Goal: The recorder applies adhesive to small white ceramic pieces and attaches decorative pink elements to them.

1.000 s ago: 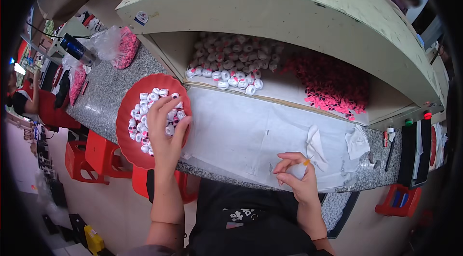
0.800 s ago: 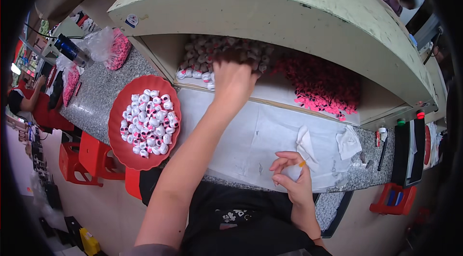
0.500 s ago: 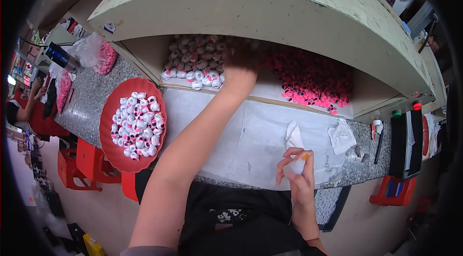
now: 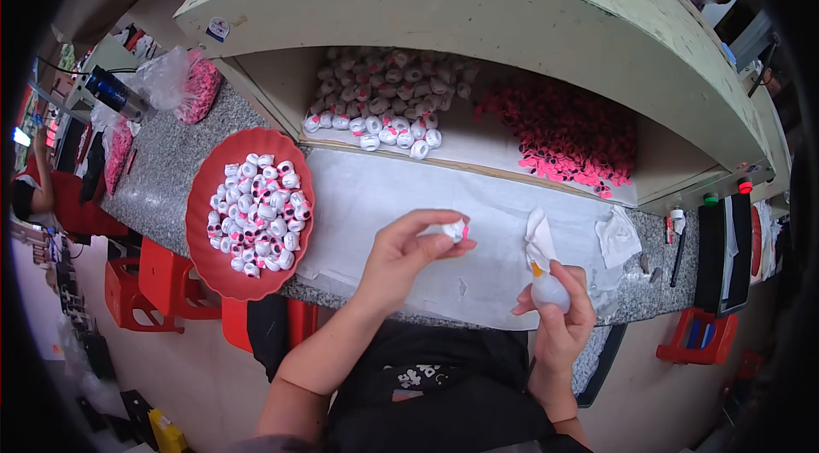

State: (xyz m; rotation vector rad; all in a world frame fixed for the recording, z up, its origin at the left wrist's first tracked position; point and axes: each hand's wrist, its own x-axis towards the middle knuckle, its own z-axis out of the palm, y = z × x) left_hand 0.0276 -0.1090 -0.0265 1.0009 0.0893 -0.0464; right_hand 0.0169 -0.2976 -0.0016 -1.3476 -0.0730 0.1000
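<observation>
Over the paper-covered worktop, my left hand [image 4: 408,250] pinches a small white rounded piece with a pink spot [image 4: 457,232] between thumb and fingers. My right hand [image 4: 563,316] is closed around a small translucent squeeze bottle [image 4: 550,291], its orange-yellow tip pointing up. Left of my left hand stands a red scalloped bowl [image 4: 198,231] heaped with white, pink and black pieces [image 4: 260,214]. In the open cabinet [image 4: 478,1] beyond my hands lie a pile of similar white pieces [image 4: 384,95] on the left and a heap of small pink and black parts [image 4: 572,142] on the right.
White paper [image 4: 375,197] covers the granite worktop [image 4: 162,180]. Crumpled tissues [image 4: 618,236] lie at its right, near a black pen [image 4: 678,257] and a black tray [image 4: 721,257]. Bagged pink parts [image 4: 200,90] and a blue can [image 4: 115,93] stand far left. Red stools [image 4: 171,278] sit below. Other people are in the background.
My left hand has come out of the cabinet toward me, now with a white piece in its fingers. My right hand has turned the bottle tip upward and shifted slightly right.
</observation>
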